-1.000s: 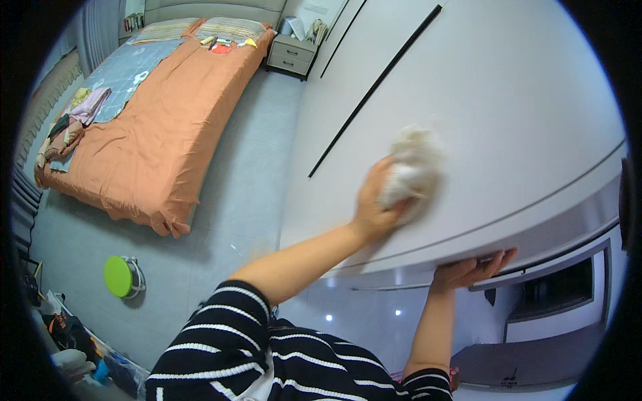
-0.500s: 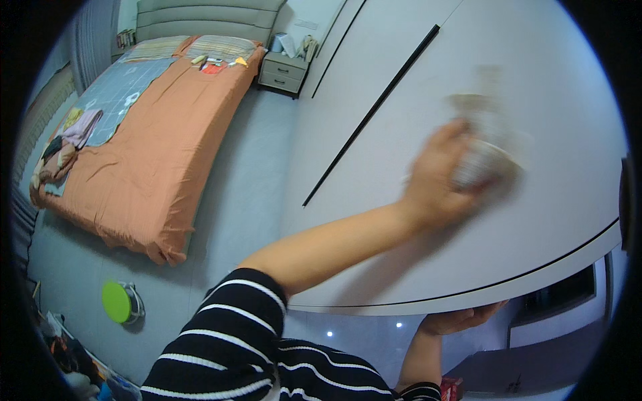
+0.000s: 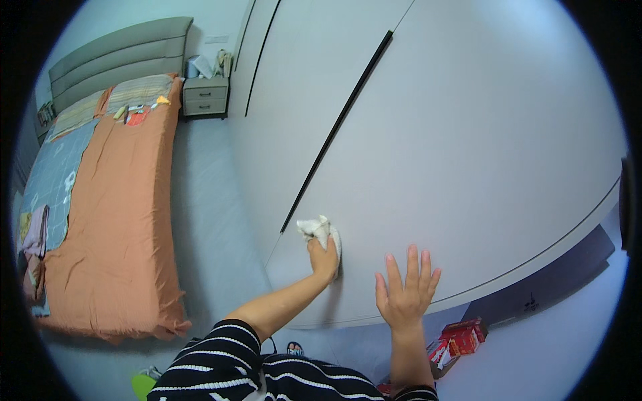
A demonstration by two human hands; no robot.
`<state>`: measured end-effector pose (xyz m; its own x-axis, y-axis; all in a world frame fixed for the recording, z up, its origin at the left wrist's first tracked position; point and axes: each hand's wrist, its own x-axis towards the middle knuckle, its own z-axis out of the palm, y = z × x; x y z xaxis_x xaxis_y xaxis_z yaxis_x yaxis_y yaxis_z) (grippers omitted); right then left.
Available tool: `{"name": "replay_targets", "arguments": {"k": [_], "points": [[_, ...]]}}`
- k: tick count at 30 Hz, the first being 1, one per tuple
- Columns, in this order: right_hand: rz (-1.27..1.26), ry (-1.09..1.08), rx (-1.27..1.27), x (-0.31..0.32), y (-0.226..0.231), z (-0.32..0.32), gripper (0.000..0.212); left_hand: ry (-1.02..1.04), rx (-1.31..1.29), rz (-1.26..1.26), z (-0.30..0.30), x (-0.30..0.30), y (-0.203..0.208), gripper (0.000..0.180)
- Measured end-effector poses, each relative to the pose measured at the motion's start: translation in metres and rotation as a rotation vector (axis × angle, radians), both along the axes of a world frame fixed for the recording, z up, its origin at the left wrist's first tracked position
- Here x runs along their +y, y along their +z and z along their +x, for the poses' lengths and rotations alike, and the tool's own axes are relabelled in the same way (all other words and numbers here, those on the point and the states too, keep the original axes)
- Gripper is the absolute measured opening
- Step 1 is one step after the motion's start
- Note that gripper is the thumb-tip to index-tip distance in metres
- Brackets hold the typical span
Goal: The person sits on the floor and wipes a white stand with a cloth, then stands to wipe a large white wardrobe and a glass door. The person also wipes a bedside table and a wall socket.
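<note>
My left hand (image 3: 325,259) is closed around a crumpled white cloth (image 3: 319,230), which lies against the broad pale wardrobe door (image 3: 461,147). The cloth is just right of the lower end of the door's long black handle strip (image 3: 338,130). My right hand (image 3: 405,294) has its fingers spread, over the lower part of the same door near its edge; nothing is in it. Both arms come from black sleeves with white stripes.
At left stands a bed (image 3: 127,234) with an orange sheet, pillows and folded clothes. A two-drawer nightstand (image 3: 205,98) is beside its headboard. A green-topped stool (image 3: 142,386) stands at lower left. Red boxes (image 3: 461,339) sit below the door's edge at right.
My left hand has brought the cloth from high on the right of the door down and left. My right hand has moved from the door's lower edge onto its front. The view has shifted.
</note>
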<state>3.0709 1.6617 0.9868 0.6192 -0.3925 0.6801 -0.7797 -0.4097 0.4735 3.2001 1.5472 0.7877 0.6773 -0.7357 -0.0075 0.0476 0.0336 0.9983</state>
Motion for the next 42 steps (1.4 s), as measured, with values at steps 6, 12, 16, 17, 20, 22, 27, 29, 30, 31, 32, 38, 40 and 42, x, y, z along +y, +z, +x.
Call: {"name": "replay_targets", "arguments": {"k": [6,12,16,17,20,22,27,29,30,31,32,38,40,42], "points": [[-0.066,-0.123,-0.026,-0.004,-0.005,0.0,0.03,-0.037,-0.51,-0.849,0.028,-0.024,0.226,0.052],[-0.056,-0.058,-0.013,-0.002,-0.001,-0.001,0.029,0.001,-0.639,-1.255,0.053,-0.042,0.311,0.059],[-0.001,0.049,-0.056,0.002,0.001,-0.001,0.031,0.082,-0.437,-0.72,0.048,-0.057,0.133,0.05],[0.017,0.087,-0.068,0.005,0.002,-0.001,0.032,0.086,-0.282,-0.544,0.045,-0.044,0.083,0.048],[0.027,0.144,-0.121,0.007,0.0,-0.005,0.027,-0.111,0.469,0.157,0.041,-0.013,-0.024,0.045],[0.057,0.136,-0.119,0.009,0.003,-0.006,0.029,-0.122,0.804,0.353,0.042,-0.012,-0.027,0.046],[0.122,0.211,-0.198,0.008,0.013,-0.013,0.031,-0.002,0.201,-0.259,0.056,-0.074,0.122,0.05],[0.08,0.157,-0.202,0.007,0.015,-0.013,0.03,0.0,-0.382,-0.681,0.075,-0.083,0.217,0.046],[0.045,0.121,-0.207,0.008,0.016,-0.01,0.029,0.048,-0.528,-0.838,0.076,-0.092,0.251,0.051],[0.0,0.074,-0.21,0.009,0.016,-0.007,0.029,0.006,-0.606,-0.93,0.073,-0.082,0.287,0.057],[-0.044,0.031,-0.214,0.01,0.017,-0.003,0.028,-0.124,-0.655,-1.051,0.078,-0.072,0.313,0.063],[-0.133,-0.061,-0.285,0.013,0.017,0.019,0.026,-0.16,-1.133,-1.305,0.085,-0.074,0.199,0.038],[-0.144,-0.07,-0.296,0.016,0.014,0.018,0.026,-0.41,-1.278,-1.35,0.085,-0.058,0.108,0.029],[-0.144,-0.092,-0.3,0.024,0.01,0.021,0.027,-0.71,-1.55,-1.391,0.106,-0.046,0.051,0.027]]}}
